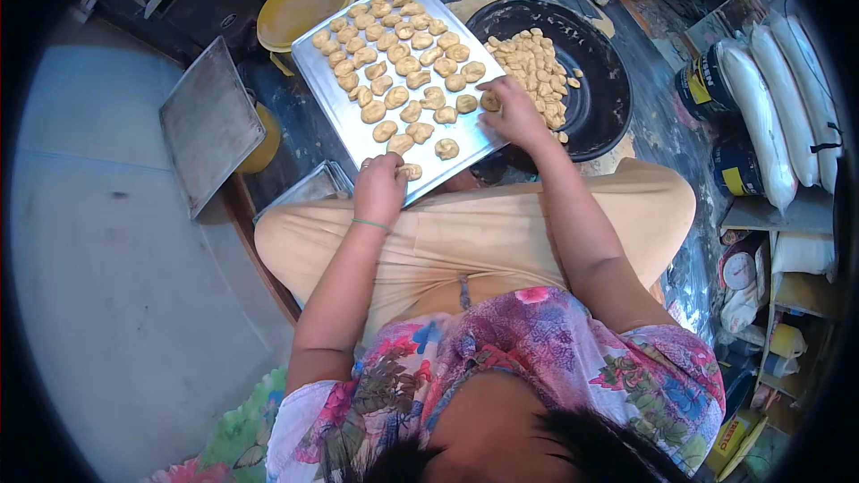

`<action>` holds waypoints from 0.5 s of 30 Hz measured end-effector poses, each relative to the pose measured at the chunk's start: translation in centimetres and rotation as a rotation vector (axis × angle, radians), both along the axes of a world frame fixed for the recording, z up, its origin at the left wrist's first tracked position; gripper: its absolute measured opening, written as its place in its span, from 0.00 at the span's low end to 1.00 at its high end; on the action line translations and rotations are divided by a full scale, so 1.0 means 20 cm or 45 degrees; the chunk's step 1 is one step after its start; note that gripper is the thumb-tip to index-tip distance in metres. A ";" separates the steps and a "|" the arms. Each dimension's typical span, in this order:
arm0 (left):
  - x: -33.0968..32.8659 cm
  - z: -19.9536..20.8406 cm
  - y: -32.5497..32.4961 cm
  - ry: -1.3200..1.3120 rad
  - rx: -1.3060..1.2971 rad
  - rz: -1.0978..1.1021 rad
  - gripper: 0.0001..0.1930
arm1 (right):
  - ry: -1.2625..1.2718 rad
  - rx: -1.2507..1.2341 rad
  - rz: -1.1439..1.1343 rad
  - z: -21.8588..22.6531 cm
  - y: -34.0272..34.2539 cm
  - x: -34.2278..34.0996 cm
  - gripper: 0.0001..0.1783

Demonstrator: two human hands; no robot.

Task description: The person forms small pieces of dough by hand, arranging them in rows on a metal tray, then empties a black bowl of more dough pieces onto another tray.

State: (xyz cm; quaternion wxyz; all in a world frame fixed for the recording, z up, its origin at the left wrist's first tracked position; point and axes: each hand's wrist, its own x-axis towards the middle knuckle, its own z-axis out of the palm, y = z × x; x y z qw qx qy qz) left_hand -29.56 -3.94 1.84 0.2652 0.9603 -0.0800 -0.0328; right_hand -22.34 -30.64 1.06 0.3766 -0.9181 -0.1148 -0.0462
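The left hand (380, 188) pinches a dough piece (411, 172) on the metal tray (467, 140), upper centre; the right hand (517, 114) curves parted fingers around another, grip unclear. A black basin (598, 98) and yellow tub (304, 11) flank the tray.

Smooth metal tray (433, 170) gleaming; matt, lumpy dough pieces (396, 97) covering tray; right of tray, glossy plastic basin (607, 80) showing dull smears.

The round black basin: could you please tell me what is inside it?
A heap of tan dough pieces lies in the basin, toward its left side. The bottom under the heap is covered, and the right hand hides another part.
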 end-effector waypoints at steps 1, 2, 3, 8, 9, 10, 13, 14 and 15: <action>-0.01 0.00 0.01 0.001 0.006 0.009 0.13 | -0.125 -0.135 -0.038 0.00 -0.02 0.02 0.21; -0.02 0.01 0.00 -0.071 -0.001 -0.016 0.12 | -0.126 -0.135 -0.042 -0.02 -0.04 0.06 0.21; -0.03 0.02 -0.01 -0.142 -0.008 -0.041 0.12 | -0.049 -0.069 -0.018 -0.06 -0.06 0.10 0.21; -0.02 -0.01 -0.04 -0.167 -0.051 -0.073 0.13 | -0.193 0.125 -0.125 -0.14 -0.01 0.12 0.21; -0.01 -0.04 -0.01 -0.152 -0.060 -0.022 0.14 | -0.312 -0.013 -0.088 -0.09 0.03 0.07 0.20; 0.00 -0.05 -0.01 -0.149 -0.059 -0.020 0.14 | -0.432 -0.162 -0.069 -0.04 0.04 0.00 0.18; 0.00 -0.05 -0.02 -0.268 0.061 -0.078 0.17 | -0.094 0.157 0.419 -0.04 0.14 -0.14 0.15; -0.01 -0.01 -0.04 -0.267 0.036 -0.060 0.16 | -0.121 0.136 0.492 -0.06 0.18 -0.16 0.14; 0.00 0.01 -0.07 -0.265 0.012 -0.041 0.15 | -0.147 0.116 0.566 -0.11 0.22 -0.18 0.12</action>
